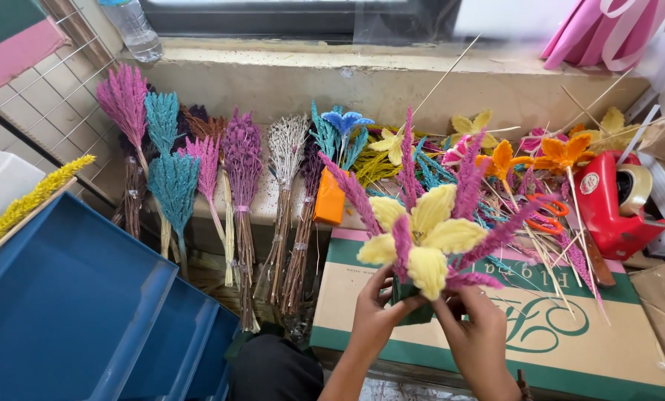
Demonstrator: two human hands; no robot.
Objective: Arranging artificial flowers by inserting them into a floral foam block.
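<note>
— What is hiding from us here?

— Quite a lot. The stems of the posy (429,234) are disappearing behind the fingers, and a dark green wrap is only peeking out between the two hands. The left hand (373,315) is curling around that base from one side, the right hand (477,334) is closing on it from the other; both are gripping the bundle, though the fingertips underneath are staying out of sight. The forearms are running off the bottom edge.

— And around it?

— The posy is hovering just above the cardboard box (570,349), which is lying flat with green bands along its edges; its far right corner is getting cut off. Beyond the box, a heap of loose flowers is tangling together, so I cannot tell single stems apart there. The orange scissors (548,215) are lying half buried in that heap, and the red tape dispenser (614,204) is sitting to the right of the box's far end.

— How is the posy looking?

— A big pale yellow bloom with broad, soft petals is sitting in the middle, and magenta feathery plumes are fanning outward behind it. Left of the box, bundles of dyed grass (199,178) in pink, teal, purple and white are leaning against the ledge, and blue trays (73,312) are filling the near left corner.
</note>
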